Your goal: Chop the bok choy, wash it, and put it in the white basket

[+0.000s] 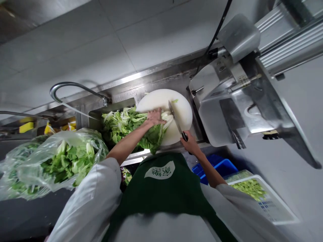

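Leafy greens (157,137) lie on the round white cutting board (183,107), partly hidden beneath the left grip (155,116); whether its fingers close round them I cannot tell. Pale stems (168,117) jut past it toward the kitchen knife (176,117), whose black handle (185,136), partly covered, the right grip (190,144) clasps. Loose greens (123,122) heap leftward, obscuring the sink basin (96,112).

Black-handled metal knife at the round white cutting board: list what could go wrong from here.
1. The left hand rests on the pale-stalked leafy greens, close to the black-handled metal knife in the right hand; a slip might nick its fingers.
2. Some leaves overhang the near edge of the round white cutting board, so they could slip off toward the dark green cloth apron.
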{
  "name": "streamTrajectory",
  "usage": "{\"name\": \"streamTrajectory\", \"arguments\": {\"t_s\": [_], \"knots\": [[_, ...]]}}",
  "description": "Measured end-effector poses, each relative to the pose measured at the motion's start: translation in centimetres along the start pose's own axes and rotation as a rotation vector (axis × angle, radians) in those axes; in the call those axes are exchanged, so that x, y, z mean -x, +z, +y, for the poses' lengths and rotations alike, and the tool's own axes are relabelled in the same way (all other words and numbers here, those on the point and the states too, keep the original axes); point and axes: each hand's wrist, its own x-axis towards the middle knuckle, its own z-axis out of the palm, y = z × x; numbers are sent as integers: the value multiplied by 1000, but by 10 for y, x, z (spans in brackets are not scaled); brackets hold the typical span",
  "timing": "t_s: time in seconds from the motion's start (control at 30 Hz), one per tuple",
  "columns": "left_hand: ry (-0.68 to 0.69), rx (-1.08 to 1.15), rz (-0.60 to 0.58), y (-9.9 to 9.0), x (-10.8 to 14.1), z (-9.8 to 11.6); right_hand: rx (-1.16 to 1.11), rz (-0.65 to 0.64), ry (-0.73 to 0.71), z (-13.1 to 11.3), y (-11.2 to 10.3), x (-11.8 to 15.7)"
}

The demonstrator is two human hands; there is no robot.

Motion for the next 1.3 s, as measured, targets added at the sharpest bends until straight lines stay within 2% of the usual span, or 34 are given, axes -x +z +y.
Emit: {"name": "streamTrajectory", "arguments": {"t_s": [0.07,0.13,0.23,0.3,0.4,0.57,0.7,0.83,0.9,0.97,1.03,1.2,1.3], "knots": [[48,51,-80,-14,-16,1,-27,-32,-8,1,-5,-2],[64,85,-167,-34,-27,-12,-40,-42,-26,1,-10,-5],[36,83,-175,-61,-34,-44,-25,-45,-56,-4,-15,-9],[-4,80,-176,-70,-31,-60,-14,-66,-36,-9,-13,-10],[-30,64,-79,-65,-17,-60,-15,-94,-17,-17,-10,-14],[100,-126,111,-34,20,-27,-70,-100,-36,-12,-11,-24],[63,-259,156,-5,50,-5,-76,-98,-16,-11,-10,-25],[43,-254,208,22,70,13,-5,-122,-29,-16,-10,-23],[22,-224,246,27,74,19,4,-138,-74,-17,-12,-24],[34,-181,260,23,72,20,-10,-135,-107,-15,-15,-27],[67,-125,239,10,62,14,-10,-129,-96,-14,-16,-29],[17,-28,226,-27,24,-19,0,-125,-57,-12,-10,-31],[21,-2,130,-26,21,-22,-49,-122,-46,-7,-10,-33]]}}
